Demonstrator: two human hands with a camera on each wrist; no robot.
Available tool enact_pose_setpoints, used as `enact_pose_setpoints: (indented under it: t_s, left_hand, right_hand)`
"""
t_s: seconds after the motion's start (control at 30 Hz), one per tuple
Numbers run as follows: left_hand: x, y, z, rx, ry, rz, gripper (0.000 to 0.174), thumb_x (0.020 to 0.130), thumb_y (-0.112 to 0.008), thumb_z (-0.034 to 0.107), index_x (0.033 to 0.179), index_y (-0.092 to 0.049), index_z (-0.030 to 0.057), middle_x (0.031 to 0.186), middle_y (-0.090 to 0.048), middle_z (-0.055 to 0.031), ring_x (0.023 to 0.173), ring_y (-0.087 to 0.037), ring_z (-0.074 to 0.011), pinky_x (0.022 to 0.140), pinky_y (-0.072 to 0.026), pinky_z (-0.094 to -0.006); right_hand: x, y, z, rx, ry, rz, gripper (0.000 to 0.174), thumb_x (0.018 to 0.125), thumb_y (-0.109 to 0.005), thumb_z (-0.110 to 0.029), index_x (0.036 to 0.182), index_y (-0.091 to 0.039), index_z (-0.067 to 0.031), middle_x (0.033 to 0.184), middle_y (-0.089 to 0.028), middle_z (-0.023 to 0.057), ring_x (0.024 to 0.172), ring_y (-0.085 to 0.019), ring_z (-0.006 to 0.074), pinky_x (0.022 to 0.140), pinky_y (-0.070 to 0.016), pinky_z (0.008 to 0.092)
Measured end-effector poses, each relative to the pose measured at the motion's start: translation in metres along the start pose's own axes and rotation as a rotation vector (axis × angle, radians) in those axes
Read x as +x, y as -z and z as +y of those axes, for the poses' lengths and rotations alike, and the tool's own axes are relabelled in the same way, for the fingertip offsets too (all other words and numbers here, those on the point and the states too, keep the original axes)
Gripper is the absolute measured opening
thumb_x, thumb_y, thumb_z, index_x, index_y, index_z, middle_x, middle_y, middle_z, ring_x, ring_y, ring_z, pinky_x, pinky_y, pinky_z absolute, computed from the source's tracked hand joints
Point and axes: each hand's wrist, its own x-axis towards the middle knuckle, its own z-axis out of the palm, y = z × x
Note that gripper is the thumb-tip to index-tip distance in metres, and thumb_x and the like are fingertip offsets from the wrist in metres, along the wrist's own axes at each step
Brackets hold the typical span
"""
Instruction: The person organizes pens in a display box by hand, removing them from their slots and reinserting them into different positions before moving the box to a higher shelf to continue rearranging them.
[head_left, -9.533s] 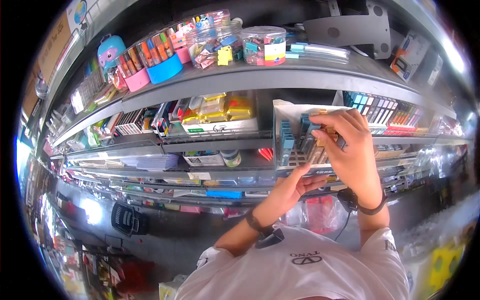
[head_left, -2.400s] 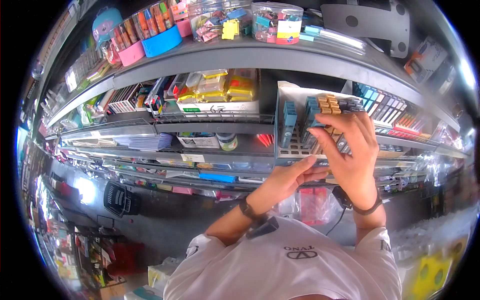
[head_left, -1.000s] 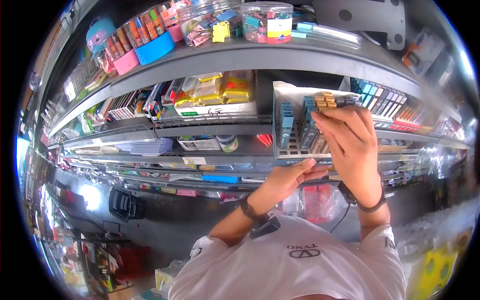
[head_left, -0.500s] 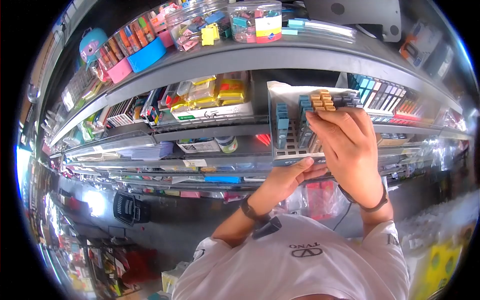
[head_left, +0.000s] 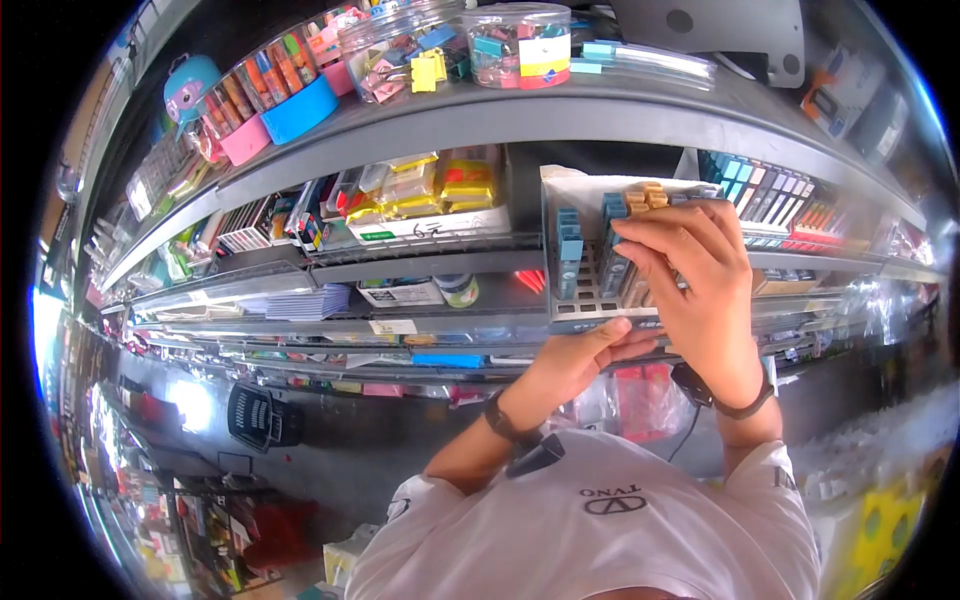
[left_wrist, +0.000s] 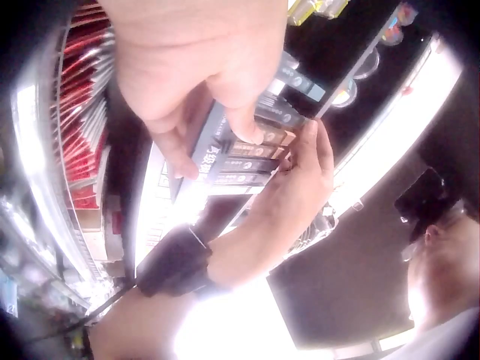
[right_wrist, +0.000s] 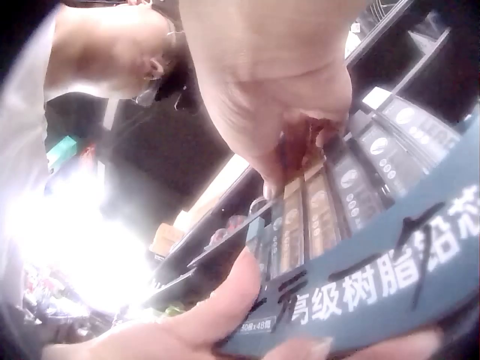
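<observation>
A display box (head_left: 556, 190) of pencil lead tubes stands on the middle shelf, its slotted insert partly filled. My left hand (head_left: 575, 365) grips the box's front edge, thumb on the front panel and fingers beneath, as the left wrist view shows. My right hand (head_left: 700, 275) reaches over the box with bent fingers. Its thumb and index fingertips pinch at the upper end of a dark blue pencil lead tube (head_left: 611, 268), beside the tan tubes (head_left: 652, 190). The right palm hides several tubes behind it. Another blue row (head_left: 568, 250) stands at the left, past bare slots.
Left of the box, a white carton (head_left: 430, 228) holds yellow packets. More boxed tubes (head_left: 765, 195) stand at the right. Above runs a shelf edge (head_left: 500, 130) with clear tubs of clips (head_left: 520, 45). A black basket (head_left: 255, 415) lies on the floor at left.
My right fingertips have shifted slightly left, from over the tan tubes to the dark blue row, and the thumb and index finger now show apart. The left hand keeps its hold on the box.
</observation>
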Motion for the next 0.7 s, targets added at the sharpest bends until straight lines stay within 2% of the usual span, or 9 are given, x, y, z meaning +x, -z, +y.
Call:
enact_pose_setpoints:
  t_s: [0.1, 0.3, 0.4, 0.5, 0.7]
  left_hand:
    - [-0.001, -0.003, 0.001, 0.019, -0.001, 0.023, 0.042, 0.107, -0.062, 0.009, 0.147, -0.052, 0.0015, 0.144, -0.061, -0.0133, 0.132, -0.062, -0.0346, 0.116, -0.0506, -0.0511]
    - [0.002, 0.004, -0.002, -0.005, 0.043, 0.055, 0.041, 0.106, -0.062, 0.007, 0.146, -0.053, 0.0014, 0.143, -0.061, -0.0144, 0.132, -0.062, -0.0368, 0.116, -0.0507, -0.0520]
    - [0.001, -0.001, 0.000, 0.015, 0.028, 0.065, 0.041, 0.106, -0.062, 0.007, 0.145, -0.054, 0.0013, 0.142, -0.063, -0.0147, 0.131, -0.063, -0.0376, 0.116, -0.0511, -0.0518]
    - [0.001, 0.003, -0.002, 0.004, 0.024, 0.065, 0.041, 0.105, -0.063, 0.006, 0.145, -0.054, 0.0008, 0.141, -0.064, -0.0151, 0.129, -0.064, -0.0372, 0.115, -0.0518, -0.0515]
    - [0.001, 0.009, -0.005, 0.019, 0.021, 0.041, 0.041, 0.107, -0.061, 0.009, 0.146, -0.053, 0.0004, 0.143, -0.062, -0.0156, 0.129, -0.064, -0.0367, 0.116, -0.0504, -0.0523]
  right_hand:
    - [0.000, -0.001, 0.000, -0.004, -0.007, -0.006, 0.026, 0.078, -0.082, -0.002, 0.102, -0.079, -0.0088, 0.101, -0.073, 0.0026, 0.094, -0.060, 0.0268, 0.086, -0.0512, 0.0389]
    - [0.001, 0.000, 0.000, -0.063, 0.040, -0.068, 0.035, 0.070, -0.075, 0.001, 0.103, -0.079, -0.0088, 0.102, -0.073, 0.0022, 0.099, -0.060, 0.0269, 0.087, -0.0520, 0.0393]
    - [0.004, 0.004, -0.006, -0.088, 0.028, -0.080, 0.029, 0.076, -0.081, 0.003, 0.103, -0.080, -0.0084, 0.099, -0.073, 0.0025, 0.097, -0.060, 0.0267, 0.083, -0.0524, 0.0387]
    - [0.004, 0.006, -0.005, -0.105, 0.024, -0.118, 0.028, 0.078, -0.081, 0.001, 0.104, -0.080, -0.0084, 0.100, -0.071, 0.0024, 0.099, -0.060, 0.0272, 0.084, -0.0525, 0.0394]
    - [0.001, 0.011, -0.020, -0.189, -0.011, -0.169, 0.026, 0.082, -0.082, -0.007, 0.107, -0.079, -0.0065, 0.110, -0.066, 0.0031, 0.105, -0.058, 0.0289, 0.087, -0.0515, 0.0413]
